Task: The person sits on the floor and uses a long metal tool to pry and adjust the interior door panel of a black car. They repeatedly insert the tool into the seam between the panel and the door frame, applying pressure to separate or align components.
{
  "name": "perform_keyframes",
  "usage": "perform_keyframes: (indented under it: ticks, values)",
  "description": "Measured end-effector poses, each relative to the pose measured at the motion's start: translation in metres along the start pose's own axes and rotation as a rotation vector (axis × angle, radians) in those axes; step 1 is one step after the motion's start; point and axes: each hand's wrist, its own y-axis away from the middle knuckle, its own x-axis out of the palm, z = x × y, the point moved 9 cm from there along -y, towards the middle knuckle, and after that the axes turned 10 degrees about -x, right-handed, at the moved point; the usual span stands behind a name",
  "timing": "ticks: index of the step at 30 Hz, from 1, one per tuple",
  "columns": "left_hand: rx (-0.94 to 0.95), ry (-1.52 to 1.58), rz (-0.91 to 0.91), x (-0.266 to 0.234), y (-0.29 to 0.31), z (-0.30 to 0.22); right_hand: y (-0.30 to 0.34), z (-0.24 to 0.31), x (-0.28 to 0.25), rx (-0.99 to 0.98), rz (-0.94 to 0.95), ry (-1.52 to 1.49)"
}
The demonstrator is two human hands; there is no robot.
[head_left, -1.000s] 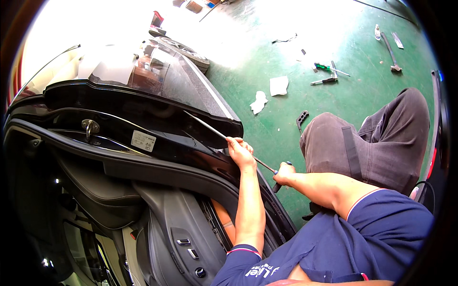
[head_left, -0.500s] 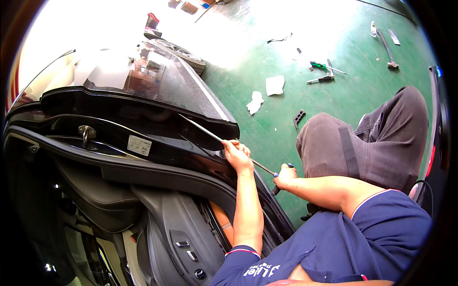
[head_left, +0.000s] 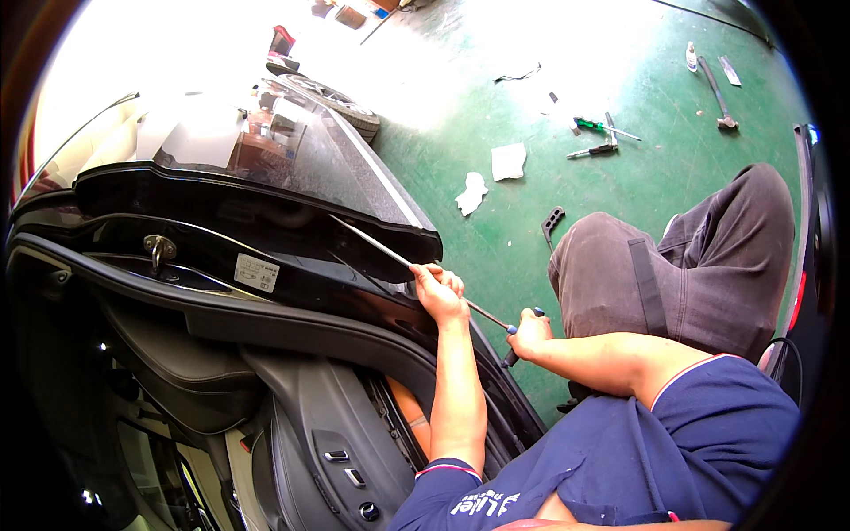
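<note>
A long, thin metal rod with a dark, blue-marked cross handle slants along the black car body. My left hand is closed around the middle of the rod, beside the body edge. At its near end my right hand is wrapped round the handle. The rod's far end meets the black panel below the window glass; whether it goes in behind the panel, I cannot tell. A metal striker loop and a white label show on the door frame.
A dark car seat lies within the opening at lower left. On the green floor are a green screwdriver, a hammer, a small bottle, white paper and a black tool. Another vehicle's edge stands at right.
</note>
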Motion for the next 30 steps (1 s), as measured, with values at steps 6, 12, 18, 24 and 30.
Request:
perform_keyframes:
  ticks: [6,12,18,24,30]
  values:
    - [-0.006,-0.014,-0.012,0.0,-0.001,0.0,-0.008,-0.001,0.005,-0.001,-0.027,0.008]
    - [-0.01,-0.041,-0.019,-0.003,-0.005,0.002,-0.025,0.0,0.017,-0.021,0.034,0.036]
    - [-0.022,-0.073,-0.059,-0.009,-0.008,0.005,-0.034,0.001,0.03,0.007,0.173,0.027]
    - [-0.021,-0.103,-0.092,-0.009,-0.009,0.006,-0.041,0.001,0.032,-0.021,0.09,0.088]
    - [-0.011,-0.123,-0.13,-0.013,-0.011,0.006,-0.046,0.002,0.036,-0.046,0.086,0.118]
